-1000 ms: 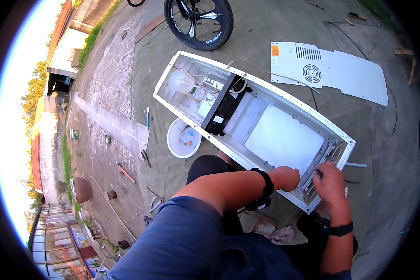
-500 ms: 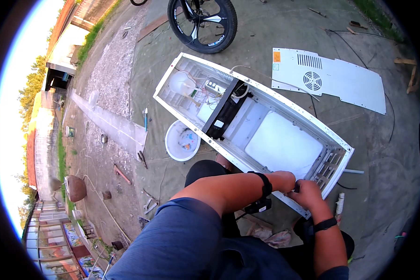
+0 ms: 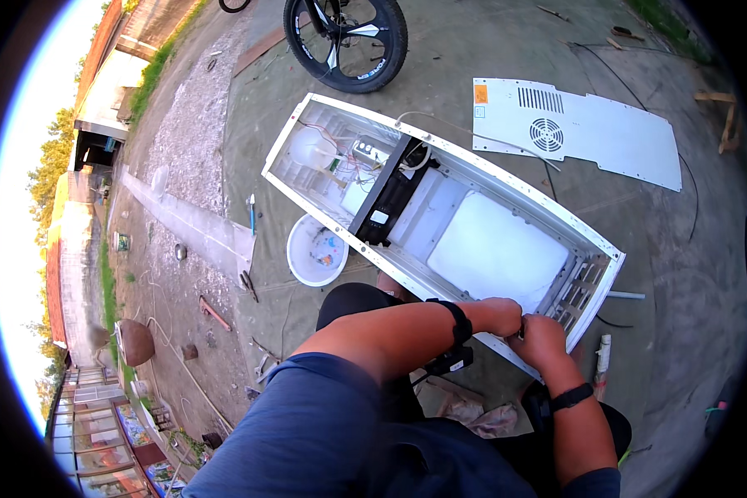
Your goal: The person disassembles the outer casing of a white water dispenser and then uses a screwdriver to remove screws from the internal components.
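Observation:
A long white appliance casing (image 3: 546,199) lies open in front of me. Wires and small parts fill its left section, and a dark crossbar (image 3: 388,192) divides it from a section holding a large white block-like panel (image 3: 500,249). At the casing's near right edge, my left hand (image 3: 498,316) is closed, its fingers curled in. My right hand (image 3: 544,343) is closed against it from the right. A small dark bit (image 3: 521,329) shows between the hands; their fingers hide what it is. Black bands circle both wrists.
A white bucket (image 3: 295,257) with small scraps stands by the casing's near left side. Beyond lies a white vented panel (image 3: 618,137), with a cable nearby. A bicycle wheel (image 3: 394,46) stands at the back. Pliers (image 3: 248,285) and a red wrench (image 3: 214,314) lie left.
The whole scene has shifted slightly left in view. Both hands stay together at the same casing edge, with the right hand turned a little.

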{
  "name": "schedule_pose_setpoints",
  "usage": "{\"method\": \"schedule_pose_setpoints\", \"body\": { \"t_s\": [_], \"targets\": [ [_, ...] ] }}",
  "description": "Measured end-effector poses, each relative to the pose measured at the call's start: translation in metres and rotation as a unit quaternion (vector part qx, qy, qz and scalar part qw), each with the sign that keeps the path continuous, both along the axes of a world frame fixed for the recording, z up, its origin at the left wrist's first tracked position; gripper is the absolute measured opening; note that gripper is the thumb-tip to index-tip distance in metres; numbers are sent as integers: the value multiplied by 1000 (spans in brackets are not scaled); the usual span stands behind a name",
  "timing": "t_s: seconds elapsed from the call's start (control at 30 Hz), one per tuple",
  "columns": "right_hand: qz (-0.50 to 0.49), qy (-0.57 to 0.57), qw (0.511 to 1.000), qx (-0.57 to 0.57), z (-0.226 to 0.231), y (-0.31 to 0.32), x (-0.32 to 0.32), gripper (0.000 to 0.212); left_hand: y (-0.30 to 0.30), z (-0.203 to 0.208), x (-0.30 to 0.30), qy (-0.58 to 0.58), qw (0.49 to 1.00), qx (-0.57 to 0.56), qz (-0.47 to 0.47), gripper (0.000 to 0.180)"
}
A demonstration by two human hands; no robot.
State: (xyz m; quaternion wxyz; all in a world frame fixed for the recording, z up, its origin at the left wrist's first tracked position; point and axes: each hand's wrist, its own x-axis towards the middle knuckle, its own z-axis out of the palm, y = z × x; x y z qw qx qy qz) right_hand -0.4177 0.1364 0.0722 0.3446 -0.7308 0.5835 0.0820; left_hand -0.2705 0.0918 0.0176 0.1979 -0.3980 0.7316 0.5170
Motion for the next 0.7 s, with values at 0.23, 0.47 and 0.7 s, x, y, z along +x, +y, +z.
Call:
{"method": "schedule_pose_setpoints", "body": {
  "t_s": [0.23,0.47,0.7],
  "targets": [
    [19,-55,998,-22,-3,10,-18,27,5,3,5,20,999,28,-11,40],
    [-34,-81,996,26,-3,14,-20,29,10,-5,3,27,1000,6,-12,39],
    [-80,-53,995,25,3,11,-10,31,10,-7,3,8,1000,5,-12,42]
  ]
}}
